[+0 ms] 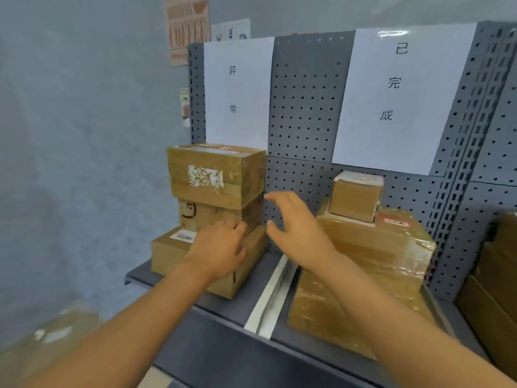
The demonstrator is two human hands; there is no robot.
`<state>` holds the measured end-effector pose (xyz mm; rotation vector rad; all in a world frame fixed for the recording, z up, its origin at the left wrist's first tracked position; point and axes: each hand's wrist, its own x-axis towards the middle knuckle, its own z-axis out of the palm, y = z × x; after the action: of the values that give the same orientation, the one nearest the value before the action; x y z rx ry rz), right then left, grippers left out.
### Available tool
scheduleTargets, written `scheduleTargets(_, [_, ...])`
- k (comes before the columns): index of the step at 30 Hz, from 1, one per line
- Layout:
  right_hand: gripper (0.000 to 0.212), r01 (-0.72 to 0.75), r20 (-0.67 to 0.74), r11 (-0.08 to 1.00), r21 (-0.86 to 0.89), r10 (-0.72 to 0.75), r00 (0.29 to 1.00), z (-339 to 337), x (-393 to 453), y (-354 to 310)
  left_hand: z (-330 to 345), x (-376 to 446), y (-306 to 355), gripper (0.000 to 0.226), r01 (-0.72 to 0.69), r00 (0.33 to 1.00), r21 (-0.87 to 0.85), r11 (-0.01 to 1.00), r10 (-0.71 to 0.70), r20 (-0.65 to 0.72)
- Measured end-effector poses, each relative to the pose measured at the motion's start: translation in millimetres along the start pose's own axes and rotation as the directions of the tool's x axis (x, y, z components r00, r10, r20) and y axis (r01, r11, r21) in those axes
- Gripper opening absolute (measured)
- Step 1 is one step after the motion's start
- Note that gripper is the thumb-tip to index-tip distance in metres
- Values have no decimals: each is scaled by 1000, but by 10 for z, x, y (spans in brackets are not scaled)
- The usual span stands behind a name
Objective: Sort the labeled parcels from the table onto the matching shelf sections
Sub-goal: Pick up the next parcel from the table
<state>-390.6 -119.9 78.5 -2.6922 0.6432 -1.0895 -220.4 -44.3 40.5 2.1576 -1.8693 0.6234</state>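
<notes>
Both your hands are up at the left shelf section, the one under the 异常 sign (237, 91), and the stack of three parcels there is what the next move turns on. The stack lies ahead of your left hand (221, 247) and to the left of your right hand (296, 222). Its top parcel (215, 172) sits with its long axis across the shelf, overhanging the narrower middle parcel (212, 214), which rests on the bottom parcel (179, 253).

Your left hand is the nearer one: its fingers (237, 228) are loosely curled over the front of the stack at about the seam between middle and bottom parcel. Whether they press the cardboard or only hover there cannot be told; they grip nothing. Your right hand is spread wide, thumb and fingers apart, holding nothing, just beside the stack's right face in the gap before the pegboard (307, 107).

Judging from this, the stack is already placed and you are steadying or squaring it; the overhanging top parcel could tip if nudged from the right.

To the right of the white divider (268, 298), under the 已完成 sign (397, 88), lie a large parcel (372, 264) and a small parcel (355, 200) on top of it.
</notes>
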Motion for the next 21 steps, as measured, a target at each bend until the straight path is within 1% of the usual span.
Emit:
scheduleTargets(3, [47, 10, 181, 999, -39, -3, 984, 393, -264, -184, -37, -598, -172, 36, 95, 994, -6, 995, -94, 62])
scheduleTargets(7, [41, 96, 409, 994, -50, -67, 910, 976, -588, -601, -110, -1510, -495, 33, 221, 958, 135, 966, -241, 156])
scheduleTargets(9, [49, 123, 475, 992, -17, -100, 874, 1218, -684, -869, -191, -1914, -694, 36, 273, 930, 186, 944, -309, 198])
scheduleTargets(11, [55, 163, 512, 986, 14, -147, 846, 1423, -718, -1148, -296, -2263, -907, 38, 335, 906, 213, 918, -376, 193])
scheduleTargets(13, [56, 222, 528, 975, 26, -202, 825, 1599, -692, -1425, -410, -2567, -1112, 38, 394, 883, 229, 890, -435, 174])
scheduleTargets(17, [55, 316, 519, 947, 63, -301, 800, 1945, -538, -2037, -575, -3083, -1562, 35, 463, 844, 288, 838, -516, 145])
scheduleTargets(21, [56, 411, 517, 906, 101, -401, 756, 2459, -358, -2779, -713, -3587, -2141, 37, 522, 802, 327, 788, -584, 129])
